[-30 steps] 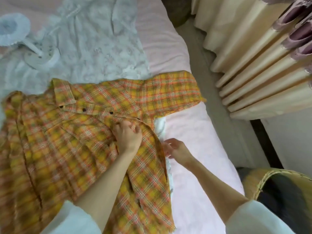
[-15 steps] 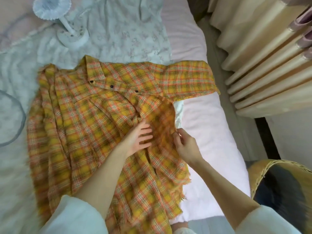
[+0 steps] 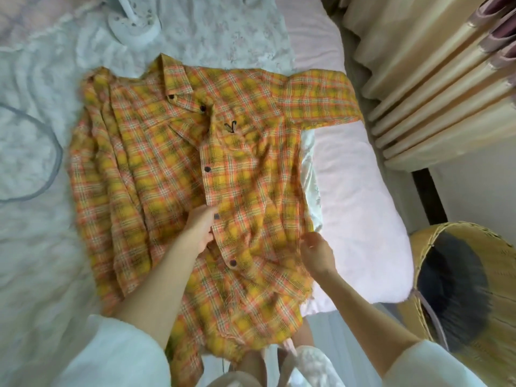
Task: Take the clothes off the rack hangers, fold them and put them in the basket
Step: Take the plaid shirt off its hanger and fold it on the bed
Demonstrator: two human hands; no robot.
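Plaid shirt (image 3: 223,174) spread front-up on the bed (image 3: 357,191).
Left hand (image 3: 199,229) pinches the buttoned front edge in its grip; right hand (image 3: 317,254) pinches the shirt's right side. Basket (image 3: 474,289) stands beside the bed.

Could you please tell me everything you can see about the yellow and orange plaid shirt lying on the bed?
The yellow and orange plaid shirt, soft woven fabric by its look, lies front up and rumpled on the pale bedding, collar away from the person. Dark buttons run down its placket, and a small dark emblem marks the chest. One short sleeve spreads towards the curtain side; the frayed hem hangs over the bed edge. The left hand holds the placket edge, and the right hand touches the side seam.
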